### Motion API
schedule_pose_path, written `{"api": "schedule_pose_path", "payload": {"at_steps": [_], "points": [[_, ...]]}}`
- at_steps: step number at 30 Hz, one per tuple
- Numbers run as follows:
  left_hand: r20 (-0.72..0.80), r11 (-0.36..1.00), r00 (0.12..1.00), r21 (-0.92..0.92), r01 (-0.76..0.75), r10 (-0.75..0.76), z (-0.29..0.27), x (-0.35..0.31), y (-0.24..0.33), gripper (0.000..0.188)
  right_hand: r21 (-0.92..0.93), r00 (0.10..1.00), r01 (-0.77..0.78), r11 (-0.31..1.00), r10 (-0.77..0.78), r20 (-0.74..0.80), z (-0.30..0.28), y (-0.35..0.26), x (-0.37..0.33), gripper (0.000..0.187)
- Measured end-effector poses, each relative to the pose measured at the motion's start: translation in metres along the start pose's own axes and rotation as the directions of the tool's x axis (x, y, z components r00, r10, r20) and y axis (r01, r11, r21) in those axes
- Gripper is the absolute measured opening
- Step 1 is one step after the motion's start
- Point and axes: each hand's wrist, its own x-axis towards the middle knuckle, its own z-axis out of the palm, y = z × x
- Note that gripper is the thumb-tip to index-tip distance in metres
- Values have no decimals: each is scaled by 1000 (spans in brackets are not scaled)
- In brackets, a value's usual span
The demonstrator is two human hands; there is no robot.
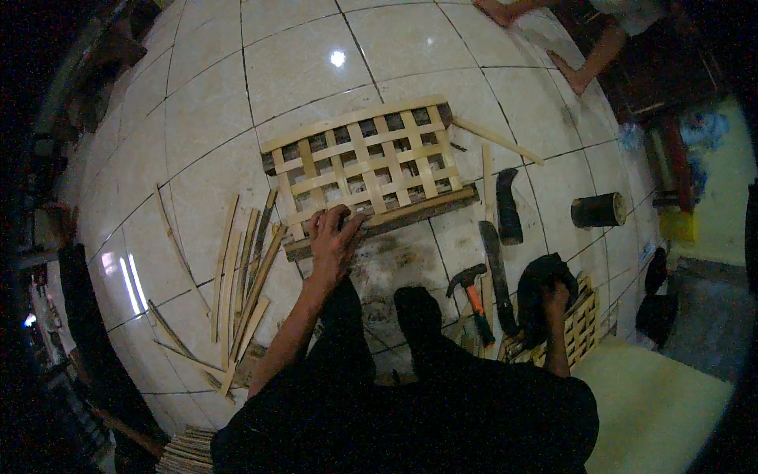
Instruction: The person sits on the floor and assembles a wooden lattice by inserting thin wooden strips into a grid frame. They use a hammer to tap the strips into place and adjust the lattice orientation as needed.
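Observation:
A woven bamboo lattice panel (363,162), with bars along its far and near edges, lies on the tiled floor before me. My left hand (335,237) rests on its near left edge, fingers bent over the bar. To my right, my right hand (557,292) reaches into a dark, soft-looking container (537,304), perhaps a pouch. Its fingers are hidden inside. Beside it lie a hammer (474,300) with an orange and black handle, a long dark blade-like tool (497,276) and a shorter dark curved piece (508,207).
Loose bamboo strips (245,268) are scattered to the left. A short dark log (598,210) lies at right; a second lattice panel (584,328) is below the dark container. Another person's feet (572,73) show at the far right. Someone's dark sleeve (83,292) is at left.

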Motion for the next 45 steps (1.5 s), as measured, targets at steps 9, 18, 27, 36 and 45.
{"api": "schedule_pose_path", "payload": {"at_steps": [9, 18, 27, 36, 45], "points": [[-11, 976, 1000, -218, 14, -17, -6, 10, 11, 32, 179, 912, -389, 903, 406, -64, -99, -62, 8, 25], [42, 935, 995, -342, 95, -86, -19, 11, -8, 28, 760, 902, -229, 608, -162, 401, -75, -364, 106, 24], [281, 842, 957, -496, 214, -77, -29, -16, 19, 41, 630, 833, -12, 776, -341, 436, -53, -386, 118, 27], [430, 565, 891, -703, 431, -145, -10, -6, 77, 39, 640, 867, -322, 698, -55, 496, -66, -399, 123, 27], [501, 490, 843, -695, 526, -194, 7, -19, 70, 20, 684, 820, -516, 516, 66, 569, 1, -392, 83, 35]]}}
